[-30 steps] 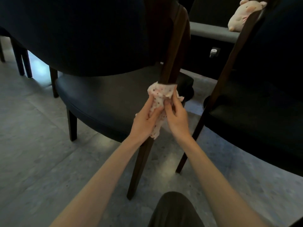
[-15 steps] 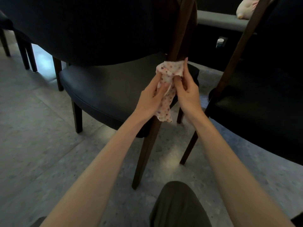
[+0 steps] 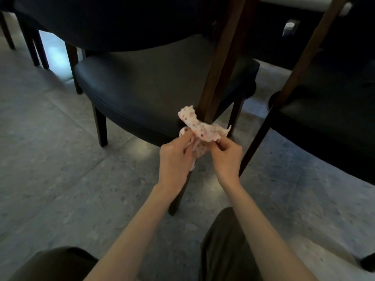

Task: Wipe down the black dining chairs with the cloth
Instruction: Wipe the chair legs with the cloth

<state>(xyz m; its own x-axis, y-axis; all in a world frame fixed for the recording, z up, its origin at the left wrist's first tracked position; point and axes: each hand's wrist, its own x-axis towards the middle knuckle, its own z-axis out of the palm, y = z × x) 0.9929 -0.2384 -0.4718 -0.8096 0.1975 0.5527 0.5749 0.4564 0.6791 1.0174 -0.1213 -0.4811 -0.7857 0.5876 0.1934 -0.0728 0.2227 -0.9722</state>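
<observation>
Judging by where the cloth (image 3: 203,129) sat, the job looked partway through at best: it was bunched against the brown wooden back post (image 3: 220,74) of the nearer chair (image 3: 146,92), at about the level of the seat edge, which suggested the frame was being worked on rather than the upholstery. The left hand (image 3: 174,159) had its fingers curled round one end of the spotted fabric, and the right hand (image 3: 227,157) pinched the other end between thumb and fingertips, so the cloth ran between them; whether it wrapped fully round the post could not be told. No surface showed streaks or damp, so what had been cleaned could not be made out on the dim seat. The dark stretch of leg below the hands, and the second chair (image 3: 324,122) just to the right, were probably left to do. No writing could be read: the cloth carried only printed spots, and a small pale object (image 3: 290,27) at the top right was too blurred to show any label.
</observation>
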